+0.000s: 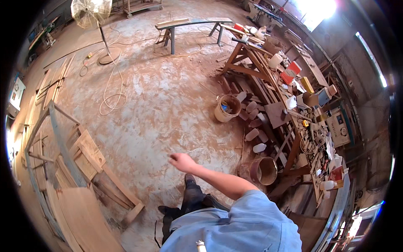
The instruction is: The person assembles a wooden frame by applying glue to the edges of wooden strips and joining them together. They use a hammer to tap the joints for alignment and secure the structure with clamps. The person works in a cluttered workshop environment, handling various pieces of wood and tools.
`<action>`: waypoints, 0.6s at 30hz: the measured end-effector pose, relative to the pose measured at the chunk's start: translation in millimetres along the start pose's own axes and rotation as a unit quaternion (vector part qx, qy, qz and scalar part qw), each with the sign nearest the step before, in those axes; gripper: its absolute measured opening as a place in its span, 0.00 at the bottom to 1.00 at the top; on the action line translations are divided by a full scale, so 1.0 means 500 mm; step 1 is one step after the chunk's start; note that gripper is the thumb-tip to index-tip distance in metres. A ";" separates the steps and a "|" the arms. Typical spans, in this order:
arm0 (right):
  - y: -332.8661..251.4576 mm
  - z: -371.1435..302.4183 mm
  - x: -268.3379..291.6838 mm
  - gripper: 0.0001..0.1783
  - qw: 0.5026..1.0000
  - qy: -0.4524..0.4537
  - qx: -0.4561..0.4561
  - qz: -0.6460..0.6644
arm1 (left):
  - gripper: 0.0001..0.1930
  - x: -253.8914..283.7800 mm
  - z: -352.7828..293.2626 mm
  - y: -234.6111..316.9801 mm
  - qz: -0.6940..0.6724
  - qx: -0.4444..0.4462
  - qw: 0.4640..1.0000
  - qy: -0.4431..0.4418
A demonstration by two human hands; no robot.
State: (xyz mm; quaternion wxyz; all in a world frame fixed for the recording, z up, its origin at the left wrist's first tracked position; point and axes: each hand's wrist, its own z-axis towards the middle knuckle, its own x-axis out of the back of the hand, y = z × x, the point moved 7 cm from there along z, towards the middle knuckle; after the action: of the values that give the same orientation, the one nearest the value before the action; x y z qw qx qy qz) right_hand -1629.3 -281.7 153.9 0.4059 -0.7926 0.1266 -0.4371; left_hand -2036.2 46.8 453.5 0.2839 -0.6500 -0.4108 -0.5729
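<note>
Dusty floor lies all around. The right hand looks curled and empty, how tightly I can't tell, with wood left, bucket right. Left hand unseen. Probably walking; grabbing needs stepping closer.

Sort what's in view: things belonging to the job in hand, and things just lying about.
Possibly the job's, near the right hand (apparently empty):
- pale wooden pieces

Apparently just about:
- plastic jugs
- pedestal fan
- bucket with something blue
</note>
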 end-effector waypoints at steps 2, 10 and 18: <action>0.093 0.034 0.073 0.22 0.999 0.012 -0.042 0.015 | 0.38 -0.019 0.039 0.084 -0.016 -0.014 1.000 -0.008; 0.303 0.318 0.460 0.22 0.986 0.135 -0.096 -0.032 | 0.35 -0.088 0.187 0.356 -0.080 -0.070 0.993 -0.050; 0.480 0.556 0.891 0.18 0.858 0.304 -0.162 0.380 | 0.33 -0.153 0.333 0.653 -0.112 -0.100 0.985 -0.089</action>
State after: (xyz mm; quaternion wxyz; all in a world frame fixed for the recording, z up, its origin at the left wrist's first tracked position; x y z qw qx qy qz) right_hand -1109.9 -534.2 155.6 0.3476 -0.5651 0.6040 -0.4416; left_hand -1670.7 7.1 381.7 0.1139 -0.6732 -0.4450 -0.5795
